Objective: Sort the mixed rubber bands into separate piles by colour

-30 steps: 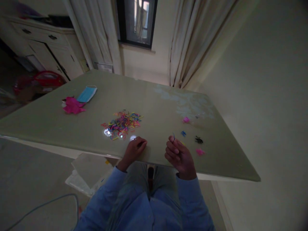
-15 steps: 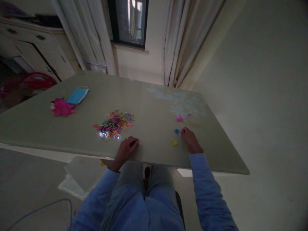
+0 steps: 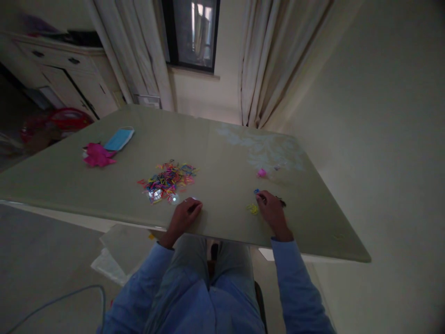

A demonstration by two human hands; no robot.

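My left hand [image 3: 186,214] rests near the table's front edge with thumb and fingers pinched together; what it holds, if anything, is too small to make out. Just left of it lies a loose heap of thin, bright-coloured small pieces [image 3: 170,178], too small to name surely. My right hand [image 3: 271,211] is low over the table, fingertips pinched, partly covering a little group of blue pieces [image 3: 256,191]. Whether a piece is between those fingertips is unclear. Beside that hand, to the left, is a small group of yellow pieces [image 3: 253,208]. A pink cluster [image 3: 262,173] lies beyond it.
A clear or pale small item [image 3: 277,167] lies by the pink cluster. On the table's left are a crumpled pink cloth-like item [image 3: 98,155] and a blue face mask [image 3: 120,139]. Two shiny spots [image 3: 155,195] show at the heap's near side. A wall stands to the right.
My right hand has shifted slightly left and nearer to me, now covering part of the blue group. My left hand keeps its place and pinch. The view has turned slightly.
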